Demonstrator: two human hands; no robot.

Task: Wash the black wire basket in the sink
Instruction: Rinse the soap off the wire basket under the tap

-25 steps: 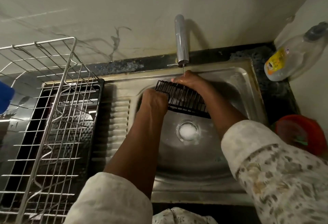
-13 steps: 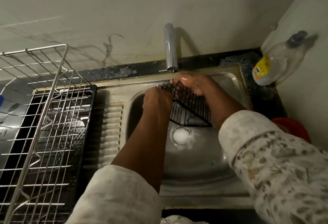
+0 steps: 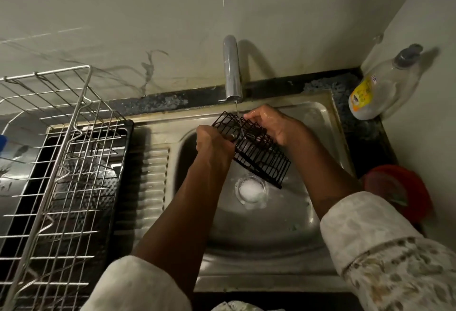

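Observation:
A small black wire basket (image 3: 259, 152) hangs tilted over the steel sink (image 3: 266, 231), its upper end under the tap (image 3: 232, 69), from which a thin stream of water falls. My left hand (image 3: 213, 143) grips the basket's left side with curled fingers. My right hand (image 3: 274, 125) holds its upper right edge, wet, fingers bent over the wires. White foam sits on the drain (image 3: 250, 189) below the basket.
A steel wire dish rack (image 3: 61, 162) on a black tray (image 3: 123, 152) stands left of the sink. A clear soap bottle (image 3: 385, 88) with a yellow label leans in the right corner. A red plastic container (image 3: 399, 189) sits at the right edge.
The basket has been turned and lifted, its lower end swung right and down toward the drain. Both hands stayed on it under the tap. The camera view shifted slightly.

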